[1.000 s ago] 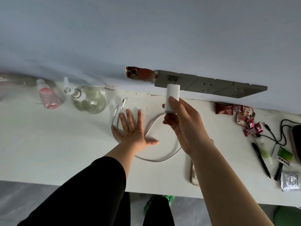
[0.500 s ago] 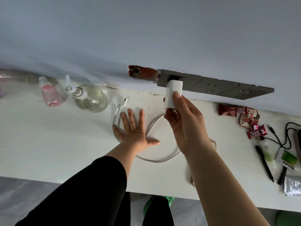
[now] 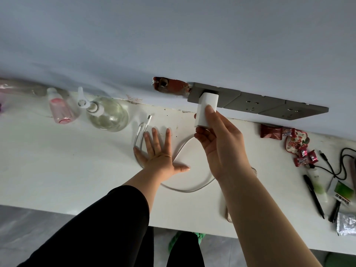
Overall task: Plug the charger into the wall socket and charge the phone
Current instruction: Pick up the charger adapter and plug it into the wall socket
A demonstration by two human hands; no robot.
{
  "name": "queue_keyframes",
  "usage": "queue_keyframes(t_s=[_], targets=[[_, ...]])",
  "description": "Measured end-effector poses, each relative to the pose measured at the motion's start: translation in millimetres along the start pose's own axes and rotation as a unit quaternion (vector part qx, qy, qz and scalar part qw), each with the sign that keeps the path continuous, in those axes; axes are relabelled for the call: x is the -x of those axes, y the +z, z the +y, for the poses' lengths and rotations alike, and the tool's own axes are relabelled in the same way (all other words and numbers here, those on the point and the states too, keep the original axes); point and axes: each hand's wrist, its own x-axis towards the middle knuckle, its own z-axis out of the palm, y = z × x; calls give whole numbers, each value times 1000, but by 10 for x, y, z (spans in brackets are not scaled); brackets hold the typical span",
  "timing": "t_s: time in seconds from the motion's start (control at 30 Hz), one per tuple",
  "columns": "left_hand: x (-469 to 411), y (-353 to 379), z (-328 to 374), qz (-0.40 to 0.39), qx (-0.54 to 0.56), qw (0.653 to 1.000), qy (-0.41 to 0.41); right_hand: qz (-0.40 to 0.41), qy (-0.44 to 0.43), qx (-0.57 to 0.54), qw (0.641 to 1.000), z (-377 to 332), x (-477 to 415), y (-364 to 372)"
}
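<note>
Nearest the camera, a black sleeve (image 3: 107,224) covers the left forearm, while the right forearm is bare. Under the right forearm, at the front edge of the white tabletop (image 3: 57,170), only a clear corner of the phone (image 3: 228,215) shows; the rest is hidden by the arm.

The left hand (image 3: 159,155) lies flat on the tabletop, palm down, its fingers (image 3: 155,138) spread and released, grasping nothing. It rests on a white cable (image 3: 192,189) that loops over the tabletop beneath both hands; the cable's two plug ends (image 3: 146,122) lie side by side just beyond the fingertips.

The right hand (image 3: 219,147) is raised above the tabletop and grasps the white charger (image 3: 206,110), thumb on top, other fingers curled under its lower end. The charger's far end meets the leftmost plate of the grey socket (image 3: 210,93) strip on the wall; whether it is fully seated cannot be told.

To the right lie red snack packets (image 3: 294,143), a black pen (image 3: 314,197), a silver sachet (image 3: 346,223) and a black cord (image 3: 339,166). To the far left, by the wall, stand a round clear pump bottle (image 3: 107,114) and a small pink bottle (image 3: 59,108). Just left of the socket strip, a broken patch (image 3: 169,86) in the pale wall (image 3: 173,39) shows red.
</note>
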Motion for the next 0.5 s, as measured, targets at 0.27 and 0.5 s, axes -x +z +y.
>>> queue_keyframes(t_s=[0.27, 0.5], targets=[[5, 9, -5, 0, 1, 1000, 3, 32, 30, 33, 999, -117, -32, 57], [5, 7, -1, -1, 1, 1000, 4, 22, 40, 19, 999, -106, -27, 39]])
